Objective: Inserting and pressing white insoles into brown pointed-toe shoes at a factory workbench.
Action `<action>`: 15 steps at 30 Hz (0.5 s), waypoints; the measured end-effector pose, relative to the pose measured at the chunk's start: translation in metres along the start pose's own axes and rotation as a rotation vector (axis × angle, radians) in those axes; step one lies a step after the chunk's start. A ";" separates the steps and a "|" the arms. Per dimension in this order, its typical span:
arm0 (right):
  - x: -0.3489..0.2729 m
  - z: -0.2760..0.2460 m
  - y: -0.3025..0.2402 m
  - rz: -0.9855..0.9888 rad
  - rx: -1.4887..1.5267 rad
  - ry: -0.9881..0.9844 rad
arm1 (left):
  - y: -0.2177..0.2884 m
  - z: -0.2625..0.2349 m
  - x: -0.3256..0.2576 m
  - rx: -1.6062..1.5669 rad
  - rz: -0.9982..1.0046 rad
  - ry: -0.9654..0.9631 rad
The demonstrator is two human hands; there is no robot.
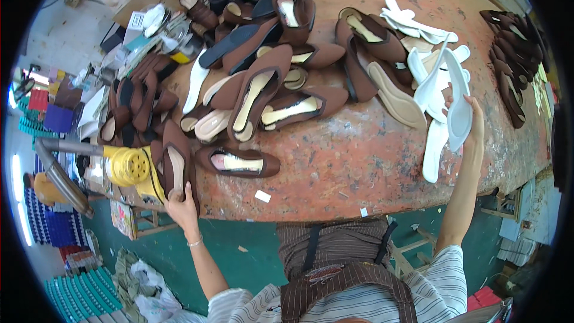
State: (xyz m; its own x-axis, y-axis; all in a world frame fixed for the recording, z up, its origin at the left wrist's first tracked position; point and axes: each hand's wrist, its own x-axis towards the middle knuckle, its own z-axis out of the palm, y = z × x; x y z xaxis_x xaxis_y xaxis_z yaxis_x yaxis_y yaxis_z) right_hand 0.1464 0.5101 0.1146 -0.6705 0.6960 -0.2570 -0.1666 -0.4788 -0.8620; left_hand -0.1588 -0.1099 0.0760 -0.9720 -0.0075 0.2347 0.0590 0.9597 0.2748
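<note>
Gripping, left: the left hand (183, 208) is clamped on the heel end of a brown shoe (174, 154), fingers over its rim; the shoe stands toe away from the person at the near left edge of the tabletop (335, 176).
Gripping, right: the right hand (473, 118) is clamped on a white sole-shaped piece (459, 104), thumb on the near face, other fingertips showing beyond its left edge; the piece is raised on end over the right part of the tabletop.
Second white piece: a curved white strip (431, 81) stands just left of the held one; whether the hand also grips it, cannot tell.
Loose white pieces: one (435, 151) lies below the right hand's piece, a cluster (412, 24) lies farther back.
Beige insole: a beige insole (394, 96) lies between the central shoes and the white pieces.
Shoe pile: brown shoes (260, 93) lie heaped across the centre and left, several with pale insoles showing.
Near shoe: a single brown shoe (239, 162) lies sideways, right of the left hand's shoe.
Right stack: dark brown shoe parts (515, 63) lie along the far right.
Yellow machine: a yellow machine (127, 166) with a vented round housing is beside the left hand.
Surface: worn, red-brown, with small white scraps (262, 195) near the front edge.
</note>
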 end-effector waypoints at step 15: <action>-0.056 -0.003 -0.017 -0.132 0.092 0.024 | 0.446 0.063 0.037 -0.455 1.477 -0.321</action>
State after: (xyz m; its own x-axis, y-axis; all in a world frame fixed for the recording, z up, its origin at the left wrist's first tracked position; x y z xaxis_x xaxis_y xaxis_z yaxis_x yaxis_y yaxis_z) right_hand 0.1890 0.4812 0.1416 -0.6214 0.7679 -0.1557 -0.3183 -0.4290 -0.8453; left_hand -0.1830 0.3355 0.1485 0.0003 0.9348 0.3551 0.9631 -0.0959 0.2516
